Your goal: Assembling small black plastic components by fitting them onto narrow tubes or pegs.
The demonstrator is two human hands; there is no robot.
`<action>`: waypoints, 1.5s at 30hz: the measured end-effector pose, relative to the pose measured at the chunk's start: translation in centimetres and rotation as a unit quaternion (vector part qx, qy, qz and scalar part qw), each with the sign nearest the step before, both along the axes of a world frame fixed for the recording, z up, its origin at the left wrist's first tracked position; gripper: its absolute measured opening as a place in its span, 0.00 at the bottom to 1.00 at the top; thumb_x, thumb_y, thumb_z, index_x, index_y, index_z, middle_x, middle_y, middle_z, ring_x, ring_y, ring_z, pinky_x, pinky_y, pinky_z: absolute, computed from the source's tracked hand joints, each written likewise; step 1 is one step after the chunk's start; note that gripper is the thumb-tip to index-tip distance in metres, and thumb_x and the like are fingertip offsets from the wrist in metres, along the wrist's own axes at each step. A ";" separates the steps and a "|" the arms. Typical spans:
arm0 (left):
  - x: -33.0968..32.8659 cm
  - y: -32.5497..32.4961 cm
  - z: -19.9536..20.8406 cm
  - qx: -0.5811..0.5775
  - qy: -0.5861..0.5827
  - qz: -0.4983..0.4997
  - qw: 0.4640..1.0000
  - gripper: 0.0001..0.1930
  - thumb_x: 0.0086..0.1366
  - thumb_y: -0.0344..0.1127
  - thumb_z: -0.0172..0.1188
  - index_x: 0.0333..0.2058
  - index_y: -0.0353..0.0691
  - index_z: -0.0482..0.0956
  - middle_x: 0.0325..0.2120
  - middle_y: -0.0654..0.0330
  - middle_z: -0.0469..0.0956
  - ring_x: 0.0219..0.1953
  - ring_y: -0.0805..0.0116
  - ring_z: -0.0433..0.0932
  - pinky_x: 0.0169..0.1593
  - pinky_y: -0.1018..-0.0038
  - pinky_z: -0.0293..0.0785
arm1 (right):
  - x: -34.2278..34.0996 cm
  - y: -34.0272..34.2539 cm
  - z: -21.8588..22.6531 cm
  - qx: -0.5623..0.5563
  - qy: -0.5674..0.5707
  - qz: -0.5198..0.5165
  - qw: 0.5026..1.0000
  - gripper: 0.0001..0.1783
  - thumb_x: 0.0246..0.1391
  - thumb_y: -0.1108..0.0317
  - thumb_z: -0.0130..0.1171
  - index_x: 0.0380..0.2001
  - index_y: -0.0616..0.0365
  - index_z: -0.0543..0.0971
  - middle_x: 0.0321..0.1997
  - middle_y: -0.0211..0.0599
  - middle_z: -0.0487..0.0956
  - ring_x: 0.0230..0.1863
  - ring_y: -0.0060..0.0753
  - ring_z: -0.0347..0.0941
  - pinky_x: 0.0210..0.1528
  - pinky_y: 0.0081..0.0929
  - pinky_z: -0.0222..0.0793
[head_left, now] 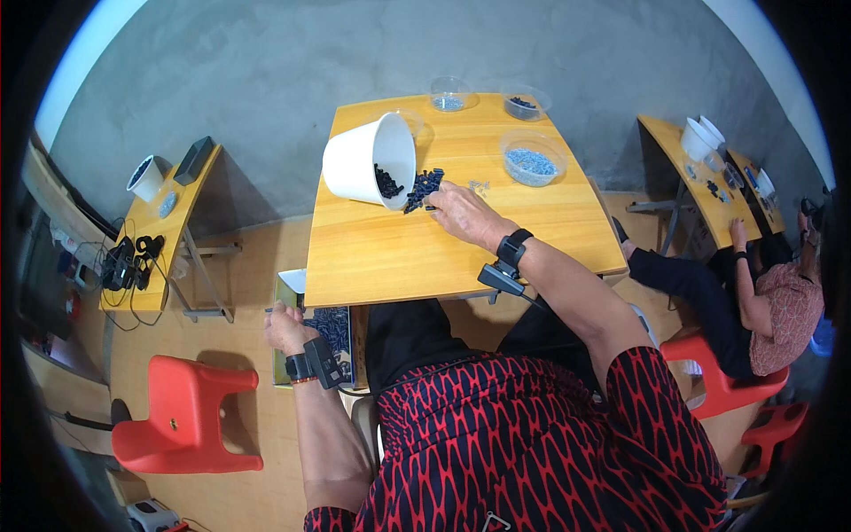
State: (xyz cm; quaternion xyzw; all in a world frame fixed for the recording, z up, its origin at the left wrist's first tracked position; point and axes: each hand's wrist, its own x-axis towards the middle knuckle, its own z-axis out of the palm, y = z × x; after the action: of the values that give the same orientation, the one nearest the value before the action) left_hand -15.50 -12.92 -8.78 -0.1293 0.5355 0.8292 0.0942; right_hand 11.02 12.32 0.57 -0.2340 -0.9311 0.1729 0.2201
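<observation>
A white bucket [350, 168] lies on its side on the wooden table [390, 266], its mouth toward the right. Small black pieces [387, 183] rest inside it, and a heap of small dark blue pieces [424, 189] spreads just outside the mouth. My right hand [465, 213] is at the heap's right edge, fingers bent and closed; what is between them is hidden. Left of the table, my left hand [288, 328] is raised over a box [285, 372] of dark pieces [330, 328], fingers pinched around something small I cannot make out.
A clear bowl of light blue bits [532, 166] stands right of the heap, with clear tubs [449, 95] [525, 105] behind. A few small clear bits [479, 187] lie nearby. Red chairs [182, 417] flank me; another person [780, 310] sits at a right-hand table.
</observation>
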 end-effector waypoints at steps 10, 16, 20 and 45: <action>0.6 0.4 0.5 -0.075 0.010 -0.022 0.997 0.12 0.60 0.25 0.60 0.41 0.34 0.69 0.31 0.59 0.71 0.27 0.72 0.70 0.33 0.73 0.69 | 3.1 0.2 0.2 -0.020 0.047 -0.012 0.999 0.12 0.52 0.75 0.54 0.39 0.65 0.81 0.37 0.53 0.79 0.44 0.56 0.74 0.53 0.45 0.69; 3.6 1.3 4.1 -0.092 0.150 0.081 0.981 0.23 0.61 0.26 0.60 0.55 0.31 0.67 0.43 0.56 0.71 0.43 0.65 0.71 0.52 0.66 0.68 | 3.1 0.6 -0.4 -0.136 0.139 -0.051 0.980 0.13 0.52 0.76 0.55 0.40 0.66 0.82 0.36 0.55 0.82 0.44 0.55 0.76 0.53 0.42 0.70; 6.1 1.7 7.0 -0.086 0.230 0.065 0.967 0.23 0.62 0.26 0.59 0.56 0.31 0.66 0.48 0.56 0.70 0.45 0.67 0.70 0.53 0.67 0.68 | 1.8 0.5 -0.2 -0.070 0.099 -0.042 0.992 0.11 0.53 0.74 0.55 0.38 0.66 0.82 0.38 0.55 0.81 0.45 0.55 0.76 0.51 0.41 0.72; 17.1 3.8 9.1 -0.011 0.267 -0.508 0.819 0.04 0.65 0.26 0.61 0.36 0.33 0.77 0.33 0.61 0.80 0.26 0.79 0.75 0.33 0.80 0.74 | 4.5 -10.0 3.5 -0.139 0.119 0.139 0.973 0.06 0.49 0.76 0.61 0.31 0.65 0.76 0.29 0.48 0.78 0.34 0.52 0.78 0.38 0.39 0.74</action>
State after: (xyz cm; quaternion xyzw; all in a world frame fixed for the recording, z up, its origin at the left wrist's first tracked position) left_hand 1.65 -9.11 0.36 0.3869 0.5385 0.6594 0.3543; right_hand 15.54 2.30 4.04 -0.1082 -0.8883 0.3565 0.2684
